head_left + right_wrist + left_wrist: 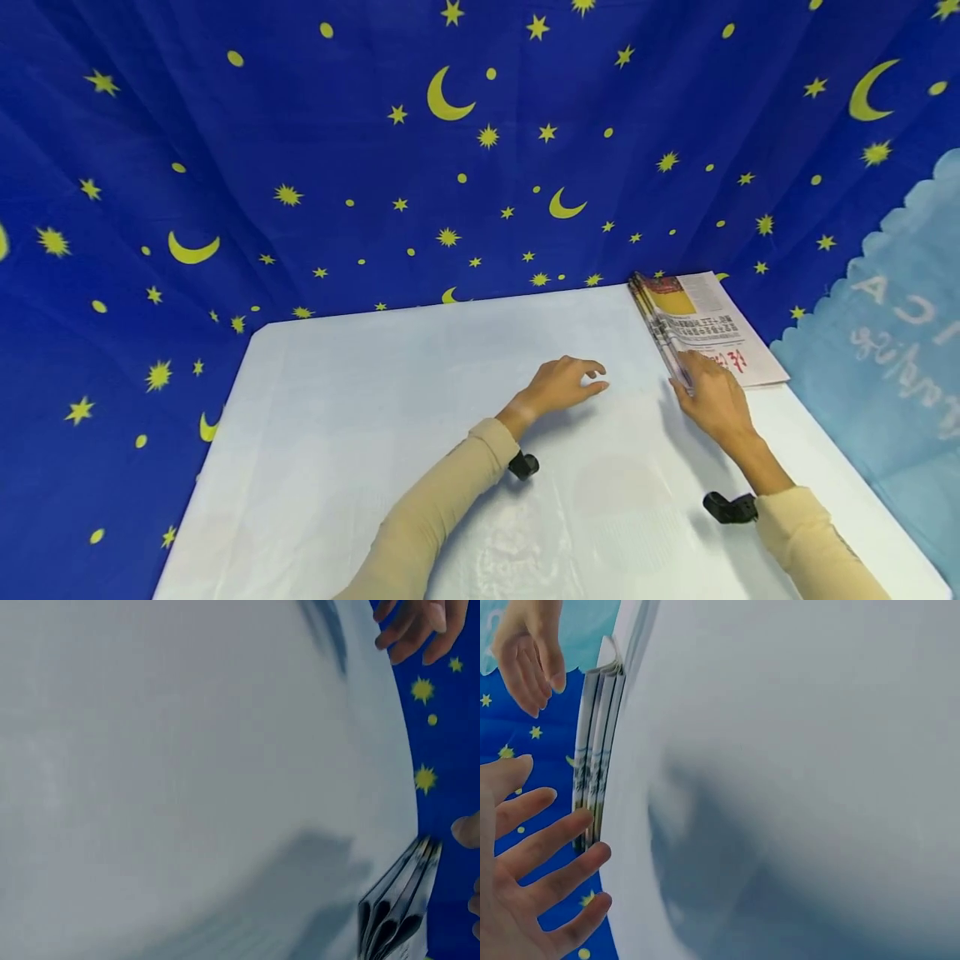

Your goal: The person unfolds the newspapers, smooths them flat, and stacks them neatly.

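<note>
White newspapers (708,332) with red, yellow and black print — blue cloth (360,150) with yellow moons and stars — white table (360,433)

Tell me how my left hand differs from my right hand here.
The right hand is right by the newspapers, while the left hand is farther off, over the table. From the head view, the left hand points rightward; the right hand points forward, angled left. Both have beige sleeves.

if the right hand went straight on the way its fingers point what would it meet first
Most likely the stack of folded newspapers; in the head view the right hand overlaps its near end, though depth is unclear, so it might pass just above it instead.
</note>
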The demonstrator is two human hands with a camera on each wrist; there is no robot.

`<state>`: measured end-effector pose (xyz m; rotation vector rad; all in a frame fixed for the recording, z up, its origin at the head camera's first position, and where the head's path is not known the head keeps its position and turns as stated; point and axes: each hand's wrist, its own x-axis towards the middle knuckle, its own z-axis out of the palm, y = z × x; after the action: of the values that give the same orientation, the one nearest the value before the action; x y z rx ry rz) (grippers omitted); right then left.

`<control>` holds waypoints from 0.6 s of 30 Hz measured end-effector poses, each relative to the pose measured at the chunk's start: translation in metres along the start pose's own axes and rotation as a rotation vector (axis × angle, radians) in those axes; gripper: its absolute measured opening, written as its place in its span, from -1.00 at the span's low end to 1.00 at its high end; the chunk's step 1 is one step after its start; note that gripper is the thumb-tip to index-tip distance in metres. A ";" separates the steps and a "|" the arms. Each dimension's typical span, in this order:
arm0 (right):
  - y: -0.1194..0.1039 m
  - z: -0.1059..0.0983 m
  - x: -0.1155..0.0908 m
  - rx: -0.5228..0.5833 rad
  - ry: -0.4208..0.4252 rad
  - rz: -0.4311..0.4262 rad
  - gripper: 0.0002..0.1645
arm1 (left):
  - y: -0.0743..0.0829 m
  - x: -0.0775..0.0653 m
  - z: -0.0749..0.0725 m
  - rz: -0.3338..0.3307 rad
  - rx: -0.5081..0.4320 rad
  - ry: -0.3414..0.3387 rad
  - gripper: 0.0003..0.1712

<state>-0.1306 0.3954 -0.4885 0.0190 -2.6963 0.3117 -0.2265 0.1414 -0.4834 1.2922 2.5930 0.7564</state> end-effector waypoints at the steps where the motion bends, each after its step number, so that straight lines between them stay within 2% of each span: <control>1: 0.003 0.001 0.000 -0.001 -0.007 0.020 -0.42 | 0.002 0.002 0.002 -0.006 -0.017 -0.001 -0.58; 8: 0.023 0.005 -0.001 -0.005 -0.140 0.199 -0.33 | 0.011 0.020 0.018 -0.037 -0.149 -0.044 -0.57; 12: 0.032 0.011 -0.004 0.027 -0.197 0.273 -0.35 | 0.011 0.029 0.020 -0.079 -0.245 -0.062 -0.55; 16: 0.037 0.018 -0.008 0.041 -0.255 0.306 -0.41 | 0.011 0.033 0.020 -0.122 -0.342 -0.065 -0.58; 18: 0.039 0.020 -0.011 0.029 -0.247 0.298 -0.48 | 0.013 0.034 0.021 -0.121 -0.377 -0.078 -0.60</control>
<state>-0.1316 0.4282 -0.5188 -0.3613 -2.9388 0.4643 -0.2314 0.1826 -0.4914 1.0214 2.2961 1.0830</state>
